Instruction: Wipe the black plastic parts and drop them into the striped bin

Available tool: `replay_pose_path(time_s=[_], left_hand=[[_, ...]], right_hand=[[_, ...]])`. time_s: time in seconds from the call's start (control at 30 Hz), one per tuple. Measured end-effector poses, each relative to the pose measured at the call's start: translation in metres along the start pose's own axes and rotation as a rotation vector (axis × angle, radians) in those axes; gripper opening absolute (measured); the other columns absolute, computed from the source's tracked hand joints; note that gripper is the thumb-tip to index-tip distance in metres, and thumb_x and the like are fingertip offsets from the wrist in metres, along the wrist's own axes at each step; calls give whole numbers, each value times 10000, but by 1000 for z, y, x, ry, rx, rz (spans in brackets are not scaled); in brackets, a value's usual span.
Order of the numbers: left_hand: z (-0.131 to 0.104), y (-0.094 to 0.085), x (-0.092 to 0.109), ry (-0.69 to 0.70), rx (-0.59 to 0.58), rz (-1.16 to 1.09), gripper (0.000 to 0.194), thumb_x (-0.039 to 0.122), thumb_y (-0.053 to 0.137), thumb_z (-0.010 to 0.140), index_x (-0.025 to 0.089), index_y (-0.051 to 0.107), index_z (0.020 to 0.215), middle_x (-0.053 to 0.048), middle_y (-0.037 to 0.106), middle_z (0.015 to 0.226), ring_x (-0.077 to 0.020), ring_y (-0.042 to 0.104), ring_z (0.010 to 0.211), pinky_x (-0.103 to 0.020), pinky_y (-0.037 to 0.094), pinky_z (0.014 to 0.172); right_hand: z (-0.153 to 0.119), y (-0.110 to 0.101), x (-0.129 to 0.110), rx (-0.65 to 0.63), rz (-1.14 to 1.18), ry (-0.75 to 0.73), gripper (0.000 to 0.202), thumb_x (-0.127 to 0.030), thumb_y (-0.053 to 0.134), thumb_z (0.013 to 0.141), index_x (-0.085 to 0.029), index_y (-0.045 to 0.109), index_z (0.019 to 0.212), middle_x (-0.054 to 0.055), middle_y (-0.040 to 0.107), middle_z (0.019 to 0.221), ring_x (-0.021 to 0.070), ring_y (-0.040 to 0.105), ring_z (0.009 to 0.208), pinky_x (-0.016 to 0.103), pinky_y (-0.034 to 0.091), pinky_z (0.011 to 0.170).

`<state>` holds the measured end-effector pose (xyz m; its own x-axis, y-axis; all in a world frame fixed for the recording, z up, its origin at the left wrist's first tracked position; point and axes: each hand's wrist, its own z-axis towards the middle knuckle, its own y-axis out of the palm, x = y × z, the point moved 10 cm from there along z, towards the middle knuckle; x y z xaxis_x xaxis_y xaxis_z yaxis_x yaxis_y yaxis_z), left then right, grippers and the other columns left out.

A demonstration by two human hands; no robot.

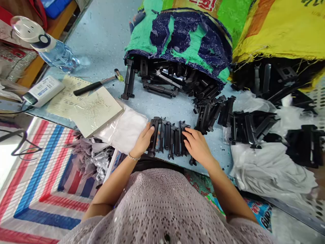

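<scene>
The black parts (167, 135) stand in a row by the table's (101, 69) near edge. The left hand (142, 141), half curled, has its thumb against the left-end part; whether it grips, I cannot tell. The right hand (199, 146), loosely open, touches the right end. They look stiff, light, slightly slippery, best held by their long sides.

Yellow woven sack (286, 30) cut off by right edge. Black parts (264, 79) inside its mouth partly hidden. Handwriting on yellowish paper (59, 106) too small to read.
</scene>
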<state>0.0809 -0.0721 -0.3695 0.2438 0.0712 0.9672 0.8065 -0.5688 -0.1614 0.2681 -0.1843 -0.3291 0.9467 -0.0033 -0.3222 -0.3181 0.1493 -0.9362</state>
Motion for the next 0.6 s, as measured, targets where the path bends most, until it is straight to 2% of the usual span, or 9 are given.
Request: replay_pose_path(time_s=[0.03,0.1,0.17,0.23,0.3,0.43,0.5,0.6], left_hand=[[-3,6,-4,-96,-91,-107,588,582,276,1019,139,590,1246,-128,739,943,-214,704,700,-374,597,645],[-15,18,-2,-238,-279,-264,527,549,329,998,134,629,1121,-87,702,775,-167,625,550,-308,530,516],[-27,24,8,-258,-406,-270,432,503,412,976,149,643,1067,-59,675,717,-144,604,532,-267,489,488],[-35,26,13,-238,-452,-231,378,483,456,964,167,647,1043,-46,666,702,-143,608,541,-261,484,494],[-37,24,11,-229,-420,-230,370,489,457,962,176,641,1037,-45,668,715,-143,606,549,-266,490,503],[-30,8,-8,-251,-228,-356,381,512,458,946,176,602,1052,-36,672,746,-137,595,565,-264,507,517],[-25,0,-20,-265,-120,-392,400,536,461,935,166,588,1021,-25,655,702,-140,587,546,-271,509,519],[-20,-5,-32,-282,-22,-420,428,556,448,932,160,584,1020,-13,637,644,-147,583,523,-273,500,517]], right_hand=[[3,-8,-5,4,23,-9,441,-191,470,991,-196,562,1422,154,577,1416,341,577,1269,580,508,1066],[12,-23,-26,30,59,-77,490,-181,468,997,-247,506,1481,124,532,1492,329,506,1383,580,473,1122],[24,-28,-57,10,67,-218,544,-134,481,975,-290,494,1495,82,481,1561,325,368,1501,596,409,1183],[34,-20,-85,-66,73,-368,590,-86,481,946,-298,499,1495,59,486,1568,315,314,1533,602,385,1201],[46,-10,-92,-99,98,-422,641,-40,443,921,-266,468,1521,69,514,1546,290,356,1514,581,401,1199],[61,-5,-54,26,35,-260,604,-57,402,943,-142,433,1541,152,470,1572,316,342,1522,589,400,1199],[53,-4,-37,46,-39,-219,505,-127,417,988,-120,510,1484,179,465,1573,344,383,1498,589,430,1178],[32,-9,-24,64,-151,-187,386,-199,452,1008,-139,653,1332,199,555,1489,368,536,1367,586,506,1102]])
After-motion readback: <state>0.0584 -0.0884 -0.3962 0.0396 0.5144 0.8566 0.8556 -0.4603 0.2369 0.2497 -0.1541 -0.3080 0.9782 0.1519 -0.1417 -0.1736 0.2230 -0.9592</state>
